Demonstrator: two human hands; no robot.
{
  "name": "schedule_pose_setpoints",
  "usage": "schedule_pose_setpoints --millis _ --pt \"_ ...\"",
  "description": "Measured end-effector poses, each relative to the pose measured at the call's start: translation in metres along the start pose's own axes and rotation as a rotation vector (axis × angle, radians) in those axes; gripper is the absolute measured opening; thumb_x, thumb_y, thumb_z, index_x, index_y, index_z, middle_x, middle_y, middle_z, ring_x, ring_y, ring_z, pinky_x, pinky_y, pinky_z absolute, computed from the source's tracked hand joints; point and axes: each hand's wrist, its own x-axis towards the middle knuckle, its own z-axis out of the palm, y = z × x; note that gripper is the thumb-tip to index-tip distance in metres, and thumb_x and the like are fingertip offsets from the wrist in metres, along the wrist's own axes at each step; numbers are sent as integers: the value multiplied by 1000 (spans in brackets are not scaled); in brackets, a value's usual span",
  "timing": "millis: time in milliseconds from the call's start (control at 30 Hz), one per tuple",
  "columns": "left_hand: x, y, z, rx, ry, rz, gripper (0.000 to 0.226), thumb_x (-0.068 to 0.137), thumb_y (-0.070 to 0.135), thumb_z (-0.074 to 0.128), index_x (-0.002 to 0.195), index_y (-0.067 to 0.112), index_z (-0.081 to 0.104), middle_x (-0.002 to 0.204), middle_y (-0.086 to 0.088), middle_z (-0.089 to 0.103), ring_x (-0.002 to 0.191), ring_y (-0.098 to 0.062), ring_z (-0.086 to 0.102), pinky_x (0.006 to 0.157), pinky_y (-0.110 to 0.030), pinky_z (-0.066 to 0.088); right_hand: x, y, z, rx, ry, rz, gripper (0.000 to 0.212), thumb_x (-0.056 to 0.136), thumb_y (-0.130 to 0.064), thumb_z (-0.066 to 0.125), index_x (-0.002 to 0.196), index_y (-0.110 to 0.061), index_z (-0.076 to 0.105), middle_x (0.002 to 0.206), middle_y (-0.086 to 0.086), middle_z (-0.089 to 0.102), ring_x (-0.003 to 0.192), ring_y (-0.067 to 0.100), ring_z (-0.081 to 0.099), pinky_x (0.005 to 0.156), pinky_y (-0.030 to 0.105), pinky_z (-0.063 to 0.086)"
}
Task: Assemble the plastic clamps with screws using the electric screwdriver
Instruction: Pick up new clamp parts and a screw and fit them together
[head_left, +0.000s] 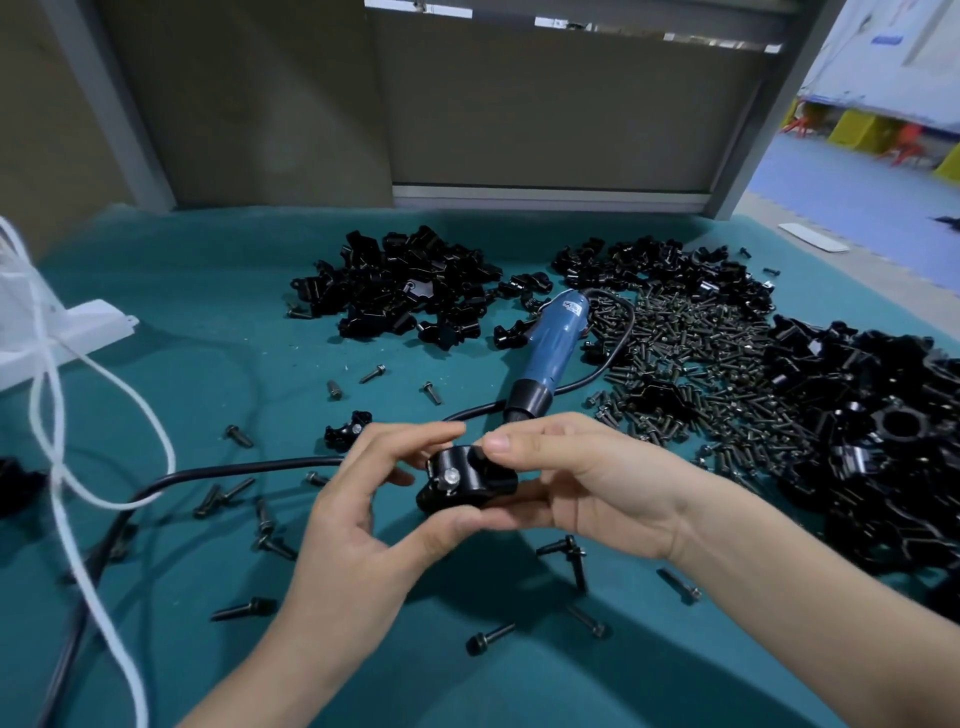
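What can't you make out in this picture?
Head view:
- Tip of the screwdriver: hidden behind the right hand.
- Underside of the clamp: covered by the left hand and right hand.
- Right pile of black parts: cut off by the frame edge.
- Screwdriver label: too small to read.

Black plastic clamp (467, 483), silver-headed screw (451, 475) seated in it, held raised just in front of the blue electric screwdriver (553, 348). Screwdriver laid flat; dark screws (691, 364) heaped just right of it; clamp parts (405, 291) piled behind.

Head camera looks down, close over the green table (218, 291)
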Motion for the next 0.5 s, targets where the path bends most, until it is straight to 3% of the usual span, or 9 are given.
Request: schedule_pose_setpoints --millis 133,367,500 --pt "-1 9 4 -29 7 52 43 73 69 64 111 48 63 102 11 57 98 -11 58 84 -12 43 6 9 13 63 -37 -2 20 82 -19 68 93 -5 75 93 9 73 77 14 70 65 21 56" --pt "-3 7 3 -36 27 -23 19 84 54 58 97 40 61 90 10 61 77 -8 60 66 -14 45 19 25 19 225 12 40 23 73 -27 76 89 -11 78 95 10 70 83 15 69 67 21 58" --pt "-3 2 0 -108 22 -97 17 83 52 57 93 38 62 85 3 62 71 -10 59 60 -16 45 25 25 19 162 47 30 24 76 -29 70 87 -8 76 85 10 69 71 16 68 61 20 56"
